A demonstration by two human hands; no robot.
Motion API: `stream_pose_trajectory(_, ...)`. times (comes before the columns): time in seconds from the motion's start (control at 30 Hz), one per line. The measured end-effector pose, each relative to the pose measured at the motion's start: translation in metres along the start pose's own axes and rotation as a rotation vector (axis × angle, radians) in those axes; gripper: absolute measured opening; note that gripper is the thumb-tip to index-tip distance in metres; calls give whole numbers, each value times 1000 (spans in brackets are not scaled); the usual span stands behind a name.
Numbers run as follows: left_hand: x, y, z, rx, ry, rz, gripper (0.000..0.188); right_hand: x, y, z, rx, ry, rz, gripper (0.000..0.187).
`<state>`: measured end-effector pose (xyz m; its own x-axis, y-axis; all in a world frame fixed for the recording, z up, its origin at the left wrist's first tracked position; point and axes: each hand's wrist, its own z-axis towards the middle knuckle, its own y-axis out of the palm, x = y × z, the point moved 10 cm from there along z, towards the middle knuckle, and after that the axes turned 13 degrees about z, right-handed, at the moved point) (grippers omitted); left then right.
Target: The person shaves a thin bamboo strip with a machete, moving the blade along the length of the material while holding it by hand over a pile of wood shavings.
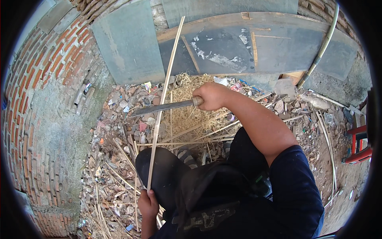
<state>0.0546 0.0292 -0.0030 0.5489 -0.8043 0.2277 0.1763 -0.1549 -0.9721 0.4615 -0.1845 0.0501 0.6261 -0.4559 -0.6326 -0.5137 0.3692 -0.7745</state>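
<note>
My right hand [213, 96] is closed round the wooden handle of a machete [163, 107], whose long dark blade points left. Down by my left thigh, my left hand [148, 204] grips the lower end of a long pale bamboo strip [167, 85]. The strip slants up and away past my knee, its far end reaching in front of the grey panels. The blade crosses the strip about midway; whether they touch I cannot tell. Beneath the blade lies a heap of thin, curly shavings [195, 115].
More bamboo strips [191, 141] lie over stony, littered ground [119, 101]. A brick wall [47, 75] rises on the left, and grey panels [129, 44] stand at the back. A bamboo pole [320, 49] leans at the back right, near a red plastic stool [358, 145].
</note>
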Motion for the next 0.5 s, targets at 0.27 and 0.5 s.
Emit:
stream_pose_trajectory(0.27, -2, 5, 3, 22, -2, -20, 43, 1, 2, 2, -24, -14, 15, 27)
stream_pose_trajectory(0.5, 4, 0, 3, 48, 40, -6, 42, -15, 0, -2, 19, -49, -3, 25)
